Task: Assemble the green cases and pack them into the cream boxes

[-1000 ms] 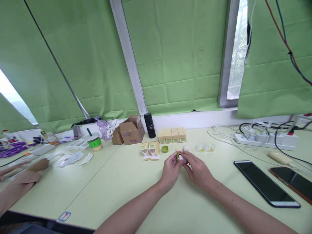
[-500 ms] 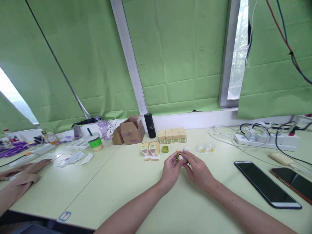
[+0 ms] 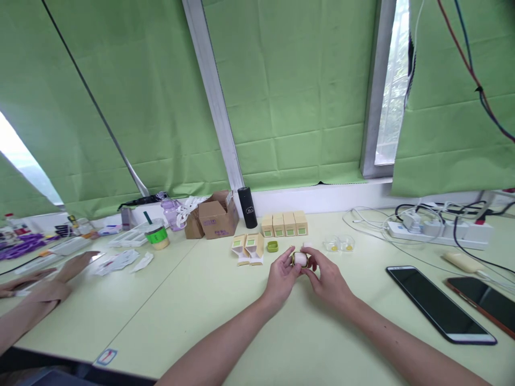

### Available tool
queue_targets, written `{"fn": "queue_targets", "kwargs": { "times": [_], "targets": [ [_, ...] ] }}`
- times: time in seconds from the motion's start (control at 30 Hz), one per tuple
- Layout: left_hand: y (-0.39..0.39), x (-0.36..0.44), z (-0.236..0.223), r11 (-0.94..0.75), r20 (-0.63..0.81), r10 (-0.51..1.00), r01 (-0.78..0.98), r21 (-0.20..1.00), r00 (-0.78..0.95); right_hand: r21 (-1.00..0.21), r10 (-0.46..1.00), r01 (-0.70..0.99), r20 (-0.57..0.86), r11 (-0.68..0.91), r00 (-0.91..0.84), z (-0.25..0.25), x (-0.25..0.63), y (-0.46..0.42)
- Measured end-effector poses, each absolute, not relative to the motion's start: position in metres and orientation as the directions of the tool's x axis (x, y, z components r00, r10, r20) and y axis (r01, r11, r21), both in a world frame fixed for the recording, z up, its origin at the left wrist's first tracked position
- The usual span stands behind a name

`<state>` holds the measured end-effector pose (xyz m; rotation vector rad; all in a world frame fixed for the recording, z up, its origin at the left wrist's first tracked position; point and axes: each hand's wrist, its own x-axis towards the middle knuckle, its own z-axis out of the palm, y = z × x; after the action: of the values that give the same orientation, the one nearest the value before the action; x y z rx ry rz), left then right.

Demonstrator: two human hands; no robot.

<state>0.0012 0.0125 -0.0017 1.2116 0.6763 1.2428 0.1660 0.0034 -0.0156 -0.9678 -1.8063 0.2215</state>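
Above the table, my left hand (image 3: 281, 273) and my right hand (image 3: 326, 272) meet around a small rounded white piece with an olive-green cover (image 3: 300, 259). The fingers of both hands close on its two sides, its white face towards me. Just behind my right fingertips is a small white block (image 3: 307, 245), partly hidden. To the left of my hands sits a little green open case (image 3: 272, 246). Beside that stand two opened cream cartons (image 3: 247, 249) with green labels. Two clear cups (image 3: 339, 244) with yellow bits inside lie right of my hands.
A row of several cream boxes (image 3: 284, 224) stands behind, near a black bottle (image 3: 247, 207) and a brown cardboard box (image 3: 219, 215). Right are a large phone (image 3: 440, 303), a second phone (image 3: 486, 301) and a cabled power strip (image 3: 438, 235). Another person's hand (image 3: 76, 266) rests far left.
The piece between my hands has turned, so its white face and green edges now show more fully. At far left, the other person's hand has moved to the right.
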Motion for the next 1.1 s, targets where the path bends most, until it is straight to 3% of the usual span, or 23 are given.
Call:
{"fn": "queue_targets", "kwargs": {
  "times": [0.17,0.3,0.43,0.57,0.8,1.1],
  "targets": [
    [0.008,-0.005,0.005,-0.173,0.234,0.931,-0.226,0.959,0.280,-0.667,0.774,0.446,0.625,0.596,-0.099,-0.008,0.166,0.001],
    [0.011,-0.014,0.006,-0.347,0.339,0.925,0.020,0.938,0.169,-0.782,0.826,0.306,0.563,0.543,-0.026,-0.006,0.167,0.005],
    [0.015,-0.023,0.008,-0.547,0.527,0.836,0.308,0.778,0.153,-0.879,0.884,0.109,0.467,0.464,0.002,-0.005,0.167,0.009],
    [0.016,-0.027,0.010,-0.666,0.647,0.727,0.464,0.584,0.230,-0.923,0.924,-0.047,0.382,0.382,0.004,-0.001,0.167,0.008],
    [0.015,-0.026,0.008,-0.781,0.732,0.555,0.552,0.293,0.396,-0.929,0.947,-0.188,0.322,0.317,0.008,0.003,0.164,0.007],
    [0.015,-0.026,0.008,-0.789,0.740,0.484,0.599,0.139,0.467,-0.944,0.964,-0.220,0.262,0.246,-0.043,0.007,0.160,0.001]
  ]
}}
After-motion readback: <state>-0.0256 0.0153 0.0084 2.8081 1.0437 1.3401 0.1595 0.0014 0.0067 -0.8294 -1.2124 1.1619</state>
